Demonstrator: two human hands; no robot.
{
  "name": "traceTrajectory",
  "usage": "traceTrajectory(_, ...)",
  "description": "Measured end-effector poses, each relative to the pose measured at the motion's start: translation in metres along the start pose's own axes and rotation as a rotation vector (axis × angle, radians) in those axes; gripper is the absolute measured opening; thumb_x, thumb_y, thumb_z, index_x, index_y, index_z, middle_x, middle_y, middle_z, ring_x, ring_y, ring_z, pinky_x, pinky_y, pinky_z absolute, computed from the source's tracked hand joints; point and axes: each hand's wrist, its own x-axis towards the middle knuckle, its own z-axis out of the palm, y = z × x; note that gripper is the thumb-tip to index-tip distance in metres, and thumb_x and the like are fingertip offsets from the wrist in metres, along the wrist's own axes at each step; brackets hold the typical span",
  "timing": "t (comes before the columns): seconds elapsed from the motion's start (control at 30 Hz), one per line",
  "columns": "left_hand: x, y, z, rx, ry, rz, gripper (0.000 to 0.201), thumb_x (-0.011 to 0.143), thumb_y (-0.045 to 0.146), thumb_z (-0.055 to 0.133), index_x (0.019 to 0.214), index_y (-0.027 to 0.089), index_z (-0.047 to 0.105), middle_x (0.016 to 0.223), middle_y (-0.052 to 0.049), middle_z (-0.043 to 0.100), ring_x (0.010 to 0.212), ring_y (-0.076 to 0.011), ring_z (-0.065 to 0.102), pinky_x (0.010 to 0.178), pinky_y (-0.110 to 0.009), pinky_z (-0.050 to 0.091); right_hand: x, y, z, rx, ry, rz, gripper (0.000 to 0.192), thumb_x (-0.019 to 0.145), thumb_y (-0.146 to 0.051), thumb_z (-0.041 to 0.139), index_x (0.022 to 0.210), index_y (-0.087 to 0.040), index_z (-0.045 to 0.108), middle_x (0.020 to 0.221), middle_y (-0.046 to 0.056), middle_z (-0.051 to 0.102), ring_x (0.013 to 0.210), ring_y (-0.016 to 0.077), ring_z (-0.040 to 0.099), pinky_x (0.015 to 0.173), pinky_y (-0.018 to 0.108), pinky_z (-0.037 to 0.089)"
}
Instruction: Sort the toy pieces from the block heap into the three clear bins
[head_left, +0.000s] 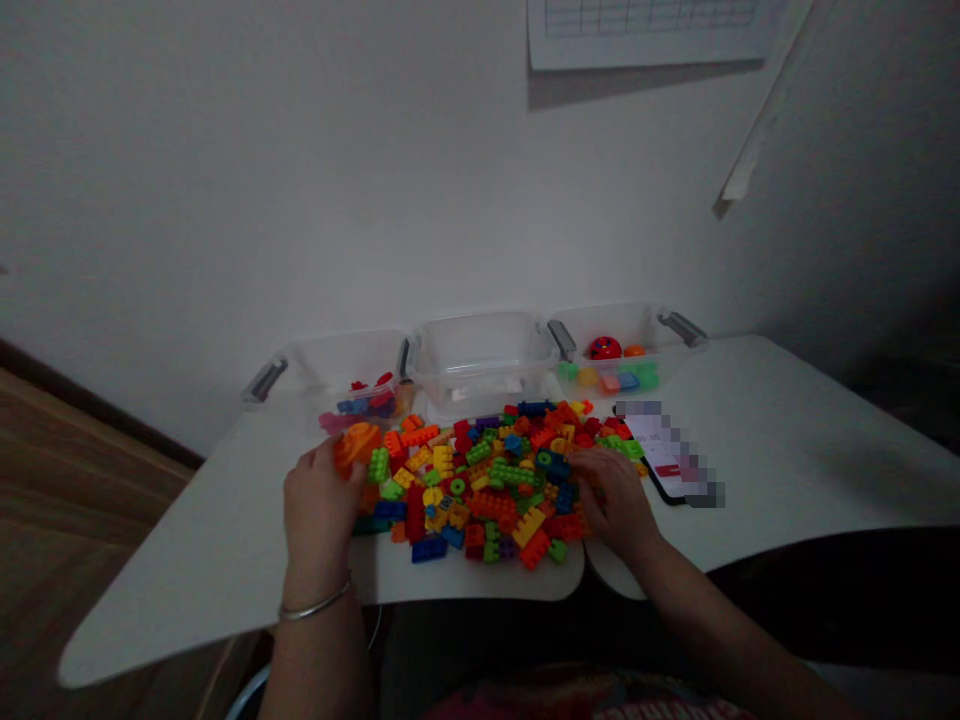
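A: White wall behind, white tabletop [787, 450] with three clear plastic bins: left bin [337, 385], middle bin [480, 365], right bin [622, 350].
B: Hands?
A: Left hand [319, 510] curled around an orange rounded plastic piece [356, 445] at the left edge of the heap of multicoloured plastic building bricks [480, 485]. Right hand [615, 495] rests fingers-down on the heap's right side; grip unclear.
B: Any writing?
A: Phone [671, 460] beside the right hand, screen blurred. Ruled paper sheet [645, 30] on the wall, unreadable.

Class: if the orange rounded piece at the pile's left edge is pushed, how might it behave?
The orange rounded piece, under the left hand, looks like rigid plastic, so probably stiff and light. Its curved top suggests it could rock or slip.
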Motion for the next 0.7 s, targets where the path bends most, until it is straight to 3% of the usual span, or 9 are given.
traceTrajectory(0.27,-0.002,0.013,-0.013,-0.181,0.091,0.079,0.047,0.081,0.033,0.051,0.126,0.020,0.058,0.119,-0.013,0.063,0.112,-0.0302,0.060,0.102,-0.045,0.046,0.001,-0.002,-0.001,0.013,-0.004,0.029,0.030,0.085,-0.014,0.050,0.111,-0.024,0.060,0.103,0.006,0.071,0.101,0.0246,0.064,0.092,0.047,0.050)
traceTrajectory(0.53,-0.005,0.030,-0.010,-0.464,0.050,0.136,0.048,0.081,0.041,0.053,0.125,0.022,0.057,0.123,-0.011,0.061,0.111,-0.0272,0.060,0.090,-0.040,0.054,0.001,-0.001,-0.001,0.003,-0.011,0.023,0.028,0.087,-0.014,0.050,0.112,-0.023,0.058,0.105,0.006,0.070,0.102,0.0244,0.063,0.090,0.046,0.050)
traceTrajectory(0.7,-0.006,0.041,-0.012,-0.547,-0.002,0.192,0.050,0.082,0.043,0.052,0.126,0.022,0.056,0.125,-0.011,0.061,0.114,-0.0274,0.058,0.092,-0.041,0.053,0.001,0.000,0.000,0.000,-0.006,0.021,0.028,0.087,-0.013,0.049,0.111,-0.024,0.058,0.104,0.006,0.070,0.100,0.0244,0.063,0.090,0.046,0.050)
